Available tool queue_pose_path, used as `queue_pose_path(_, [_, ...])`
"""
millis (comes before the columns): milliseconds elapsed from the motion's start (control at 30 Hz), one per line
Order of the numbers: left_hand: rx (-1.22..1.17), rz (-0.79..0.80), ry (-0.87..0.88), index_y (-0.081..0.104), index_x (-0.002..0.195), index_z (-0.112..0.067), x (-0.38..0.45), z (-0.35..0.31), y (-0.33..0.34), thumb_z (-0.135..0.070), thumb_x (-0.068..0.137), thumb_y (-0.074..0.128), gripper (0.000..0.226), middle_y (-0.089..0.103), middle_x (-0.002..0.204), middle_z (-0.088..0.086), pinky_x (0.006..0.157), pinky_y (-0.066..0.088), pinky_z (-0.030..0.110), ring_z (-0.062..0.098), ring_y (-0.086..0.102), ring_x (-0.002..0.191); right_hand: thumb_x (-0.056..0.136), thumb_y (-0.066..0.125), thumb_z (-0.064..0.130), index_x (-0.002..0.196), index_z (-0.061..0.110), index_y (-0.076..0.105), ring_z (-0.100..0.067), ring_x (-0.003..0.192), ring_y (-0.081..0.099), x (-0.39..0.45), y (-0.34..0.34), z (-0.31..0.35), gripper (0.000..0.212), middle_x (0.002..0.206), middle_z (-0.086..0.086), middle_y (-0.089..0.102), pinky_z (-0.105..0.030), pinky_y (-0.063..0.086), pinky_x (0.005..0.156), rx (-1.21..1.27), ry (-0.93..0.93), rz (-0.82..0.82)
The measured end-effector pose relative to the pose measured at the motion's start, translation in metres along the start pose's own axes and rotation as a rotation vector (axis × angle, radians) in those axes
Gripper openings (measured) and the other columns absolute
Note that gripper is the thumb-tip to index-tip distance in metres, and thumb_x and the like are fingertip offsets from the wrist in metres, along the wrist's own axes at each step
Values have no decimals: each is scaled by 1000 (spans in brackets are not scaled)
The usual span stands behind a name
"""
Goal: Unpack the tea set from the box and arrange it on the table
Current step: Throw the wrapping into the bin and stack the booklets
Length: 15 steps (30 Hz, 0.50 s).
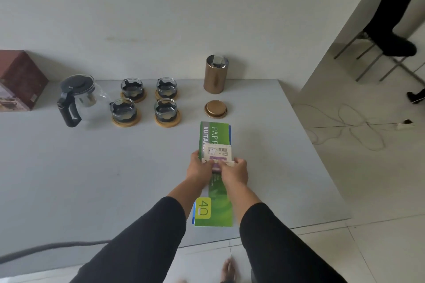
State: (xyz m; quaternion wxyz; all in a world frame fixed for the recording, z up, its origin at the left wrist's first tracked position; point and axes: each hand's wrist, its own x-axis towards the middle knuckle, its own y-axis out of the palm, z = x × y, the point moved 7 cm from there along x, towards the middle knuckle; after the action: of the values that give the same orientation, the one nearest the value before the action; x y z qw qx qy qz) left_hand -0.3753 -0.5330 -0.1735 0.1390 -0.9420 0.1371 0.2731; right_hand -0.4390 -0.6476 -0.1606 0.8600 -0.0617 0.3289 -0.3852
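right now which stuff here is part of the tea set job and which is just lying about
Tea set job: box, teapot, four glass cups on wooden coasters.

Lying about: copper canister, its lid, green booklet, small packet in both hands.

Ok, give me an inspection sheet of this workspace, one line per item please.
Surface: grey table.
Job's things: glass teapot beside four glass cups on wooden coasters; maroon box at the far left.
Clutter: bronze canister, its lid off in front; green booklet.
Hands: left hand and right hand pinch a small packet over the booklet.
Cables: thin cords on the floor.
Surroundings: black chair, tiled floor.
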Motion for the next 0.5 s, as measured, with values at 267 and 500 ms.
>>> queue_pose_path(267, [243,21,150,25,149,-22,38,-66,68,-19,97,46,56,53,133,9,98,46,37,29,56,115,90,60,19,117,19,58,-20,94,60,71,-39,47,27,115,-1,66,-24,45,76,-72,-118,-17])
queue_pose_path(500, [242,-72,117,43,139,-16,103,-127,116,-19,95,52,45,33,138,10,96,39,25,22,52,112,88,60,14,114,18,61,-17,82,56,170,-53,100,27,114,-5,65,-21,41,69,-97,-168,-4])
